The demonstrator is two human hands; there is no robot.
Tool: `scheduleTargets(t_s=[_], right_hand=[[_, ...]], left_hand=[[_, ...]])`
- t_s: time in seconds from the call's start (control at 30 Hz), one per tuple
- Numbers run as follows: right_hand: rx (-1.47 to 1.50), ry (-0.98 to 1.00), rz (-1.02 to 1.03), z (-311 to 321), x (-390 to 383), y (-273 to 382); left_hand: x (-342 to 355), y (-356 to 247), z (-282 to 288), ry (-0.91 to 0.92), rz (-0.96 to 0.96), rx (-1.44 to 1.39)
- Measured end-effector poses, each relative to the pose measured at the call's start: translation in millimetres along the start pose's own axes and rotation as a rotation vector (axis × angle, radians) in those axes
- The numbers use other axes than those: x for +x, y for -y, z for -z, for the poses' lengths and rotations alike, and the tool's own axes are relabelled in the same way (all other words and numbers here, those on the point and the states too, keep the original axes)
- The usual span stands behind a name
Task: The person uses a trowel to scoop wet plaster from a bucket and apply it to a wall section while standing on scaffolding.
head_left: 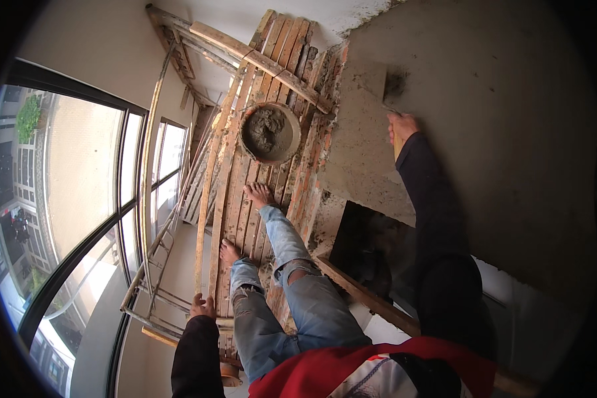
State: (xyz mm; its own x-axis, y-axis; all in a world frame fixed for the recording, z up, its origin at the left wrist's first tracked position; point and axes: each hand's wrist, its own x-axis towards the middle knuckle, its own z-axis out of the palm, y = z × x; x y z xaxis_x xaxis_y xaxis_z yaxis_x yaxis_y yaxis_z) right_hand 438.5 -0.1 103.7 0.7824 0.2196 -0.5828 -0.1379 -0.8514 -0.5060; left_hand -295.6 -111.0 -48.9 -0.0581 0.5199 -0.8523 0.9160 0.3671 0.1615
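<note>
Trowel (398, 147) sits between one and two o'clock from the middle of our view, its pale handle wrapped by the right hand (402, 125), whose fingers are closed around it. We see its long axis run nearly from six to twelve o'clock, tipped slightly toward eleven, blade end uppermost. The blade is too blurred for us to trace, and we cannot tell whether it touches the grey plastered wall (504, 119). At eleven o'clock we find a bucket (270, 161) holding wet grey mortar (265, 129), set on wooden planks (235, 205) where two bare feet (260, 194) stand. At seven o'clock the left hand (202, 307), fingers slightly bent, lies at the near end of a wooden pole (208, 186); we cannot tell whether it grips. At nine o'clock we see a dark-framed window (79, 172).
</note>
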Motion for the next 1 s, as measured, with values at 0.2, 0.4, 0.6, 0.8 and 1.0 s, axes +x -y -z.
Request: scheduleTargets(t_s=[0.2, 0.4, 0.6, 0.8, 1.0], right_hand=[[0.063, -0.362, 0.318, 67.8, -43.8, -21.8], [-0.236, 0.350, 0.028, -56.9, -73.9, -95.4], [-1.080, 0.248, 0.065, -188.4, -2.7, -136.3], [-1.268, 0.252, 0.140, -297.6, 87.7, -164.6], [-0.802, 0.281, 0.197, -316.7, 93.5, -242.9]], left_hand=[[-53.6, 74.6, 15.0, -0.057, 0.155, -0.003], [-73.0, -66.7, -52.2, 0.022, -0.155, -0.111], [-123.6, -250.6, -126.6, 0.361, -0.066, -0.140], [-119.6, -268.0, -142.3, 0.341, -0.049, 0.001], [-111.9, -290.7, -134.2, 0.320, -0.065, -0.009]])
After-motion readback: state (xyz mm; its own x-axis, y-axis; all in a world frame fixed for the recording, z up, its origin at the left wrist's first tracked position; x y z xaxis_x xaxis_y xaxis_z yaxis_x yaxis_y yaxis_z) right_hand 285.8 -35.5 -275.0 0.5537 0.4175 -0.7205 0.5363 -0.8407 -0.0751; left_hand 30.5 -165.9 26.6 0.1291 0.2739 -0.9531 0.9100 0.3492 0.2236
